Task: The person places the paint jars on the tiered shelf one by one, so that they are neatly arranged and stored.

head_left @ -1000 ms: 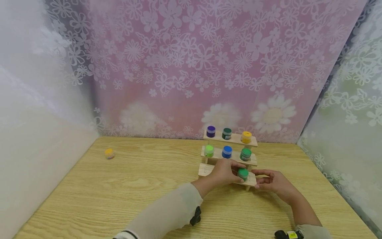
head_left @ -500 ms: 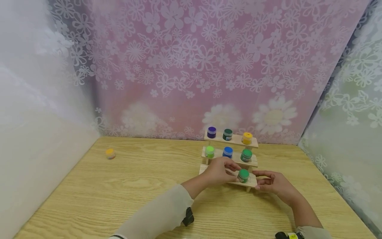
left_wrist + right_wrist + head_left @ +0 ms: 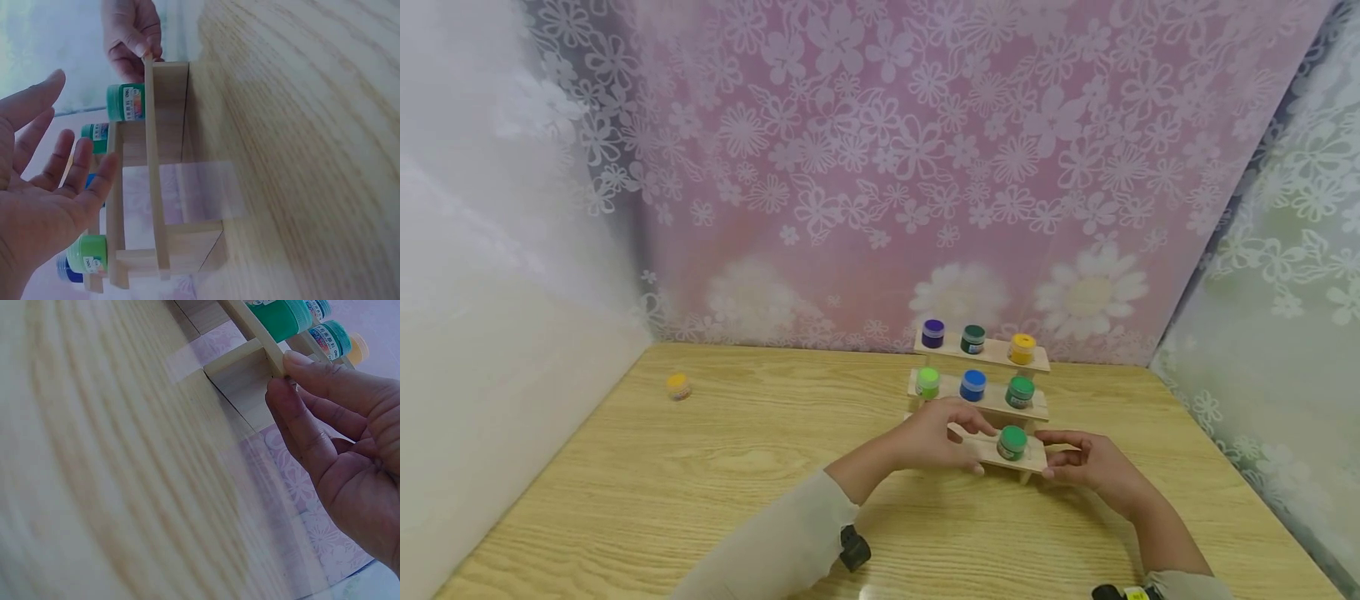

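Note:
A stepped wooden rack (image 3: 987, 451) with three shelves holds small paint jars. On the right part of its lowest shelf stands a green jar (image 3: 1012, 443), upright. My left hand (image 3: 934, 435) is just left of that jar, fingers spread and holding nothing; the left wrist view shows its palm and loose fingers apart from the jar. My right hand (image 3: 1093, 471) pinches the right end of the lowest shelf, thumb (image 3: 299, 359) on top and a finger underneath. The middle shelf carries light green (image 3: 927, 382), blue (image 3: 973, 385) and green (image 3: 1020, 392) jars.
Purple (image 3: 933, 333), dark green (image 3: 973, 339) and yellow (image 3: 1022, 349) jars line the top shelf. Another yellow jar (image 3: 678, 386) stands far left on the wooden table (image 3: 737, 458). A flowered curtain (image 3: 850, 167) hangs behind the table.
My left hand has let go of the green jar and drawn back to the left, leaving it on the lowest shelf. The right hand keeps its place at the shelf's end.

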`<state>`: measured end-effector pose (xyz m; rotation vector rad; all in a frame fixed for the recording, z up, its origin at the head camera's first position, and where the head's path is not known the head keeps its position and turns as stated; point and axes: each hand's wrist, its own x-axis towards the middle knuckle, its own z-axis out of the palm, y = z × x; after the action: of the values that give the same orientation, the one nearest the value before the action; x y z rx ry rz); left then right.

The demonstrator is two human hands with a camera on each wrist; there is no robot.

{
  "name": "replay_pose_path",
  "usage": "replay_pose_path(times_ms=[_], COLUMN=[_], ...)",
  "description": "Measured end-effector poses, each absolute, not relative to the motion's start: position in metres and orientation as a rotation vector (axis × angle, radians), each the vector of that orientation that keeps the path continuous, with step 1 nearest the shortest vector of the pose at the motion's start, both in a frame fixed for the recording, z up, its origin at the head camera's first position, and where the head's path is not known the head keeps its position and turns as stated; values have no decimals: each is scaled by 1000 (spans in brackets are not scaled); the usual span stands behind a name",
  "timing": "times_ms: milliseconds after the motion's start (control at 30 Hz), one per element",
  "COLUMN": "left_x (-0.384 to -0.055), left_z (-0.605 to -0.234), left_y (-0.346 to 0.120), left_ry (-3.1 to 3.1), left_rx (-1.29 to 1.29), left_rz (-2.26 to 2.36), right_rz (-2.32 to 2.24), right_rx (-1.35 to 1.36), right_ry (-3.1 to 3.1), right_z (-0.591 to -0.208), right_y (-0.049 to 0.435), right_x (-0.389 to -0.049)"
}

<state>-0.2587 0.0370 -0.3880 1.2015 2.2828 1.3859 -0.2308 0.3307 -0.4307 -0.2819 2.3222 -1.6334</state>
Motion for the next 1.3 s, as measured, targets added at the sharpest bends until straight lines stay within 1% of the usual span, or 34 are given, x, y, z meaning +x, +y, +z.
replay_pose_path(times_ms=[267,733,1300], left_x=[-255,-247,-234], left_z=[-381,-373,-367], left_y=[19,-6,-36], left_ry=[2281,2343,2425], left_rx=[1288,1363,1361], left_rz=[1331,1329,1375], right_rz=[-1632,-1641,-1626], right_rx=[-289,-287,-285], right_ry=[2331,2328,2341], right_z=[-432,-432,-431], right_y=[331,331,331], right_x=[-231,-230,-230])
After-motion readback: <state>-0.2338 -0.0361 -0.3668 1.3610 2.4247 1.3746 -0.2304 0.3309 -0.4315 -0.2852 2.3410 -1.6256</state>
